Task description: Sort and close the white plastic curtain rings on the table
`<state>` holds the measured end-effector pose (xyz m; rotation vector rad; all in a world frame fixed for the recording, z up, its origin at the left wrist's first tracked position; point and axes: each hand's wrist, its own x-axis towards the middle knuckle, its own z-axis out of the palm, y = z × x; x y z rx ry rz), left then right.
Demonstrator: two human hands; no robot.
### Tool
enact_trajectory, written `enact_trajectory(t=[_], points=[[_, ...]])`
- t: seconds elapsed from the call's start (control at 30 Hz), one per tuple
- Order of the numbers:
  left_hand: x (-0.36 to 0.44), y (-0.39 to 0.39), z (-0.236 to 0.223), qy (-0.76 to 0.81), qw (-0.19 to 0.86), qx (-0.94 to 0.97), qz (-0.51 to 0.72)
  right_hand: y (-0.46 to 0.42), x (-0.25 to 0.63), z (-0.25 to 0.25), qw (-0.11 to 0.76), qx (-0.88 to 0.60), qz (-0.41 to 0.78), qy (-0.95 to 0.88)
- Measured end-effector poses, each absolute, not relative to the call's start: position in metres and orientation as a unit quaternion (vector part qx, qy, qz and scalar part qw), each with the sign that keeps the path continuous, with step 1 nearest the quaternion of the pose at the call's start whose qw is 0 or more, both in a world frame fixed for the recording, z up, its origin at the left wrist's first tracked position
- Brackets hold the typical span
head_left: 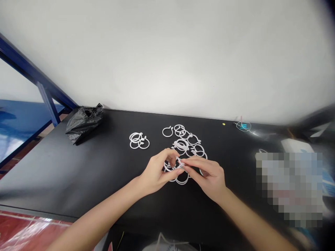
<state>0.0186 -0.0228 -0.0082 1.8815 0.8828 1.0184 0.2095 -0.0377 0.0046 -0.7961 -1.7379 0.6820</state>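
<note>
My left hand [159, 170] and my right hand [208, 172] meet over the middle of the table. Between them they hold a white open ring [179, 160], the fingers of both pinched at its ends. Part of that ring is hidden by the fingertips. Beneath and beyond my hands lies a loose pile of similar white rings [193, 139], thin hoops with a gap and small flared tips. Off to the left, a smaller group of white rings [134, 142] overlaps on the black tabletop.
The black table [104, 174] runs up to a pale wall [167, 62]. A crumpled black plastic bag [85, 122] sits at the back left near a blue metal frame [47, 101]. At the back right are a round wire item [243, 126] and a white box [295, 145].
</note>
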Motion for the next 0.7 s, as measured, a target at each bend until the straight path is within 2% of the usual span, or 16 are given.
enact_trajectory(t=[0.7], points=[[0.0185,-0.0245,-0.0068,0.337,0.366,0.756,0.426,-0.0425,0.2114,0.0041,0.512,-0.331,0.258,-0.749]])
